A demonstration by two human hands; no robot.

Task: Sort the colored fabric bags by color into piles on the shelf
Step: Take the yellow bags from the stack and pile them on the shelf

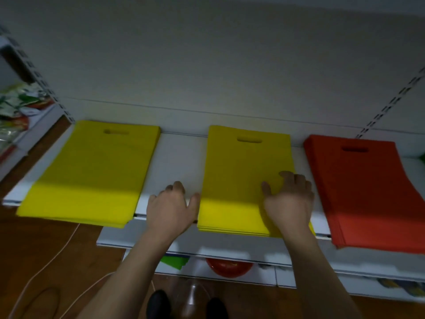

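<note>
Three piles of flat fabric bags with cut-out handles lie on a white shelf [177,162]. A yellow pile [92,171] is at the left, a second yellow pile [239,176] in the middle, and a red-orange pile [372,192] at the right. My left hand [172,208] rests on the bare shelf, its thumb against the left edge of the middle yellow pile. My right hand [289,199] lies flat with spread fingers on the right side of that same pile. All piles overhang the shelf's front edge.
Lower shelves hold a green item [174,261] and a red bowl [230,268]. A slotted upright [388,107] rises at the right, and colourful packages [16,107] sit on the neighbouring left shelf. A white cord [53,256] trails over the brown floor.
</note>
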